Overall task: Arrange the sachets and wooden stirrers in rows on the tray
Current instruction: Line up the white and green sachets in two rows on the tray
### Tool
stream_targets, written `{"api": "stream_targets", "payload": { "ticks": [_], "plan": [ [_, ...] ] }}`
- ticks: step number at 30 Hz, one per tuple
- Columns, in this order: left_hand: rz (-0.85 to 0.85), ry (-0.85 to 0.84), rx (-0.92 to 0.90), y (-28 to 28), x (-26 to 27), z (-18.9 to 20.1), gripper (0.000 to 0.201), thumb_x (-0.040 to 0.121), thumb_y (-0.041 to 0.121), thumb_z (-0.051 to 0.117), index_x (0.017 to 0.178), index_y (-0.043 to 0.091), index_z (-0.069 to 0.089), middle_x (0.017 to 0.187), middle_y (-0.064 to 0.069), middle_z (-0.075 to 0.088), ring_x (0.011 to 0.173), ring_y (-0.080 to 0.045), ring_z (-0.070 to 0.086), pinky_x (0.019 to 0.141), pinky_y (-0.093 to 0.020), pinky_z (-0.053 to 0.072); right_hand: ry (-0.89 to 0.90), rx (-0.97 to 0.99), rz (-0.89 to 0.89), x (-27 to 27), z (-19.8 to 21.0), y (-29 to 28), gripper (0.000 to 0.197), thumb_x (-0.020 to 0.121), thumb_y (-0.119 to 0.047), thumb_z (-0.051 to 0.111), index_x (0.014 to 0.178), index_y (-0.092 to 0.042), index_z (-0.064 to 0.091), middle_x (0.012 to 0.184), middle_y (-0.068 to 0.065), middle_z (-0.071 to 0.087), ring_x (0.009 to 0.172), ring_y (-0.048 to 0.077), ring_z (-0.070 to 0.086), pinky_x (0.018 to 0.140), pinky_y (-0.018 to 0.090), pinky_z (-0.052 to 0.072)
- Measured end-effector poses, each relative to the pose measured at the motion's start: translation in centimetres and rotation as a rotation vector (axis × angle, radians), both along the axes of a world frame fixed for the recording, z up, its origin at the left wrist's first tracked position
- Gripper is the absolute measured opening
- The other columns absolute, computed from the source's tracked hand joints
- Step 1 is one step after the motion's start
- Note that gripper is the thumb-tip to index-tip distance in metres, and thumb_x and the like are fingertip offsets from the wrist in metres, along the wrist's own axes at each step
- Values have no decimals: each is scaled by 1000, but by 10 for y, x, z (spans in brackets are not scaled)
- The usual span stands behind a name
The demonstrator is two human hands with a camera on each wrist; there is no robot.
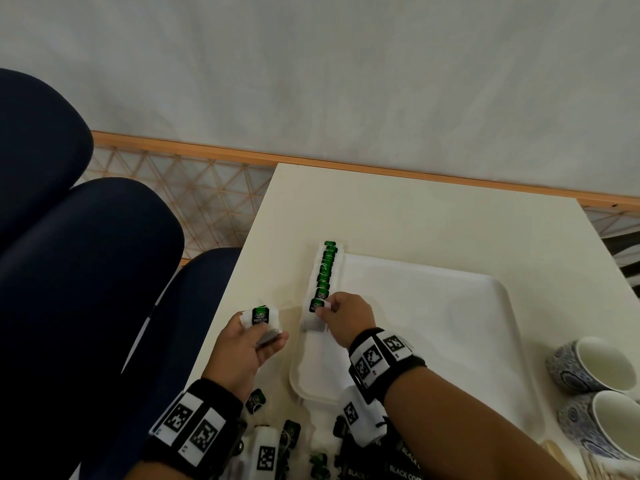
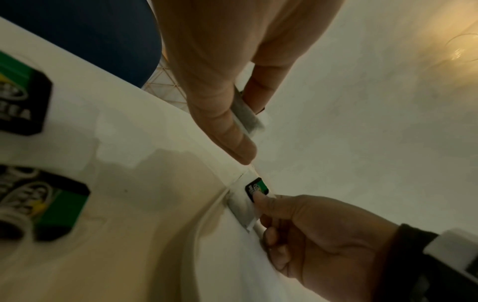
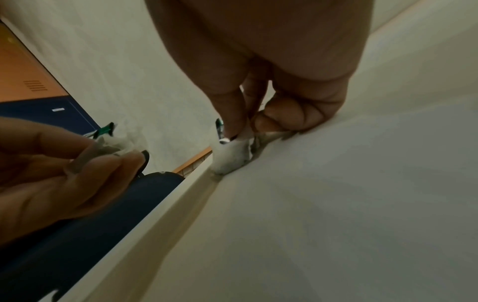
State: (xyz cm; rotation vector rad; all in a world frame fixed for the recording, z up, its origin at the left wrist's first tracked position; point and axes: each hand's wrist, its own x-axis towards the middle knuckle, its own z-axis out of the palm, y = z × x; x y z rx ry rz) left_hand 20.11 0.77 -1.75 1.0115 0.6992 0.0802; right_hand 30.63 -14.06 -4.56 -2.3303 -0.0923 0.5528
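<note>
My right hand (image 1: pixel 347 318) pinching a white tea sachet with green-black label (image 1: pixel 317 305) at the near end of the sachet row (image 1: pixel 325 268) along the white plastic tray (image 1: pixel 450 306) left rim, my left hand (image 1: pixel 242 351) gripping a second green-labelled sachet (image 1: pixel 260 315) above the cream table (image 1: pixel 415 216), loose sachets (image 1: pixel 291 433) near my wrists half hidden, wooden stirrers (image 1: pixel 595 462) cut off at the bottom right.

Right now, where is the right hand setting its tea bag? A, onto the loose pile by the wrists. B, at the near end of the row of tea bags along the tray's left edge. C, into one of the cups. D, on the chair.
B: the right hand pinches a tea bag at the near end of the green row on the tray.
</note>
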Motion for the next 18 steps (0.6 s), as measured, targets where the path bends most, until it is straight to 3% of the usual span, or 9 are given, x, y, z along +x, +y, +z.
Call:
{"api": "stream_targets", "payload": {
  "ticks": [3,7,9,11,18],
  "plan": [
    [-7,2,-1,1,-1,-1,9,94,-6,47,94,1,53,85,-16,60,83,-35,66,68,-29,61,29,26,-62,2,1,3,17,90,-32,63,86,-19,52,85,-3,58,79,17,53,63,24,39],
    [-14,9,-2,2,-2,-3,8,94,-5,48,97,0,53,87,-18,59,84,-34,66,69,-30,61,82,53,-76,0,2,-1,54,75,-38,79,106,-22,38,95,1,55,82,18,54,60,25,39],
    [-15,10,-9,2,-2,-4,10,94,-4,48,101,0,54,91,-20,59,85,-34,66,69,-30,60,83,37,-18,-1,3,-2,68,68,-42,84,108,-24,33,102,2,54,88,20,54,63,24,39],
    [-19,5,-21,1,-2,-4,13,94,-4,47,104,-1,54,95,-20,60,86,-35,66,71,-32,59,57,18,12,-1,1,-1,69,66,-42,85,107,-24,32,103,3,54,90,20,54,67,26,40],
    [-53,-8,-73,-1,0,-1,18,96,-3,44,108,-2,57,104,-22,62,92,-36,64,74,-33,58,23,36,-15,1,-4,0,61,71,-36,81,106,-25,32,100,5,53,81,19,53,55,23,35]
  ]
}}
